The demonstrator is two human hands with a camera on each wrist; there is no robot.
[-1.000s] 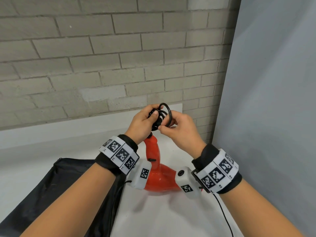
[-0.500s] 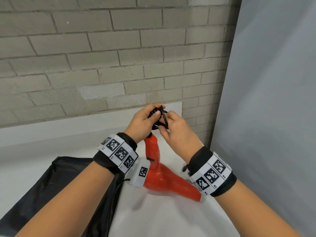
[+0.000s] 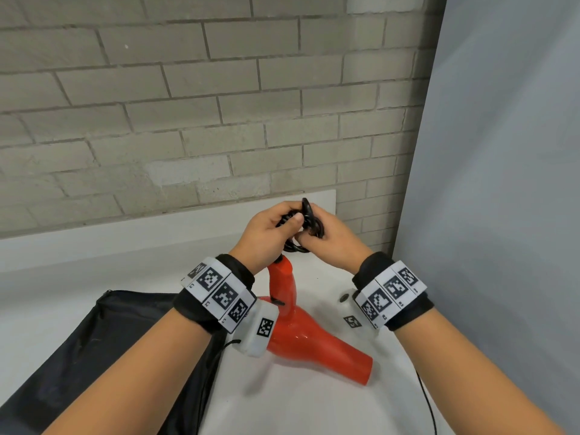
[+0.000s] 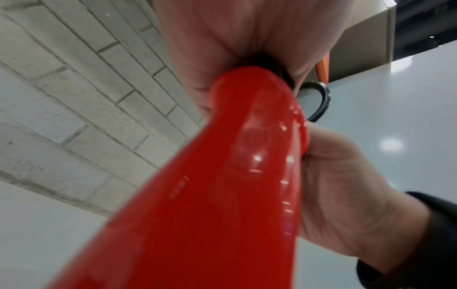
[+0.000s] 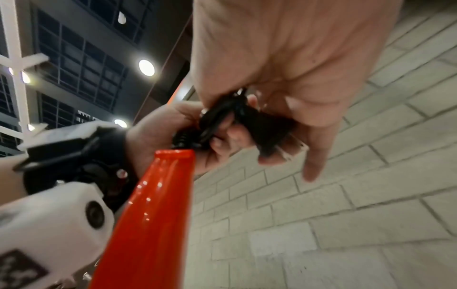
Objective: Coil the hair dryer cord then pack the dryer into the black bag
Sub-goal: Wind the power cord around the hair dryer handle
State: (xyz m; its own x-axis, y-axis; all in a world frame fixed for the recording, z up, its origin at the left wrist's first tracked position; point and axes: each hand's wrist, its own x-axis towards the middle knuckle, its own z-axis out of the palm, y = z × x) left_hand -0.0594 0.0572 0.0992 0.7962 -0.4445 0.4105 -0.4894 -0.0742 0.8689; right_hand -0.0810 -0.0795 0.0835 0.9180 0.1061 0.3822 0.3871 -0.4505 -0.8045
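The left hand [image 3: 266, 233] curls its fingers and thumb round the coiled cord [image 3: 306, 224] at the top of the dryer's handle, likely to pin the loops, while the right hand [image 3: 326, 240] pinches the same bundle to tuck the last turn in. Below the cord hangs the red hair dryer [image 3: 301, 334], nozzle near the table [image 3: 282, 403]. The black bag [image 3: 110, 346] lies left of the dryer, ready for packing.

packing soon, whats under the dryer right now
The red dryer rests nozzle-down on the white table, beside the black bag, not on it. The left wrist camera hides its rear end.
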